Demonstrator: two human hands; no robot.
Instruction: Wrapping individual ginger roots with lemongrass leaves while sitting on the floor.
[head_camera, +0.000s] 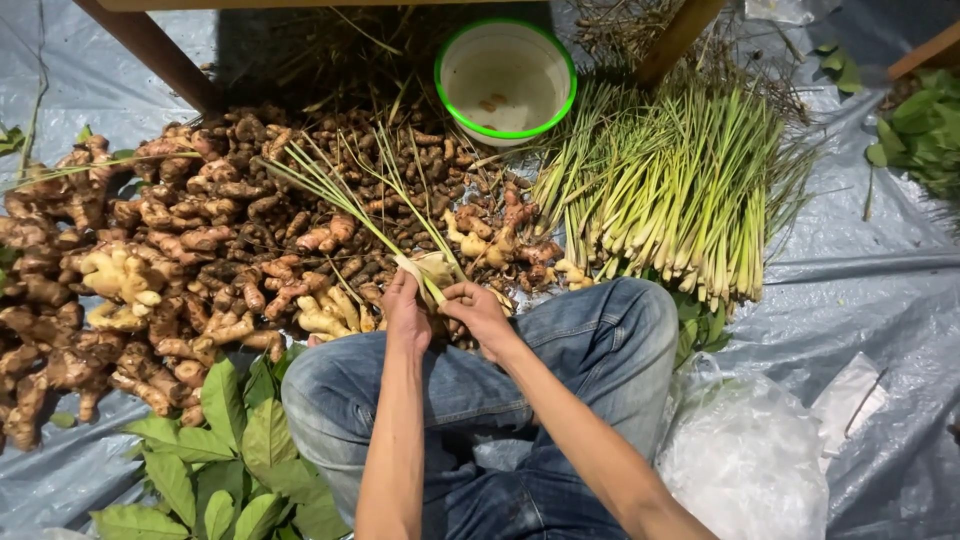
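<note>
My left hand (405, 312) and my right hand (478, 312) meet just past my knees in blue jeans (590, 345). Together they grip the pale base ends of a small bundle of lemongrass stalks (345, 195), whose green tops fan out to the upper left over the root heap. The left hand holds the stalks from the left; the right hand's fingers pinch the base from the right. What else lies between the fingers is too small to tell.
A big heap of ginger and turmeric roots (180, 250) covers the grey tarp (860, 260) at left. A lemongrass pile (680, 190) lies right, a green-rimmed white bowl (505, 78) beyond. Green leaves (230, 450) sit front left, a clear plastic bag (745, 450) front right, wooden legs (160, 52) behind.
</note>
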